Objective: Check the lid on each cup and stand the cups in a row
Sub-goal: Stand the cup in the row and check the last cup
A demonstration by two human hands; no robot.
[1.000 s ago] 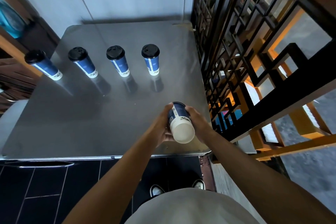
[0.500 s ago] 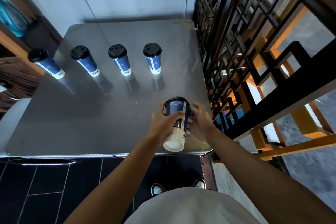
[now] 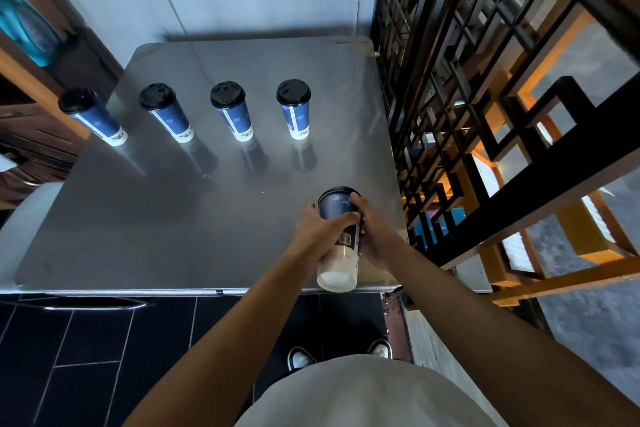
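Above the steel table's (image 3: 145,218) near right edge, both hands — left hand (image 3: 320,230), right hand (image 3: 375,236) — clasp the tilted paper cup (image 3: 337,253) mid-wall — probably light, crushable.

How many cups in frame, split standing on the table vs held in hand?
Tall blue paper cups with black lids standing in a row on the steel table: 4 ()
Blue paper cup held tilted, white base toward the camera, gripped by left hand and right hand: 1
Total: 5
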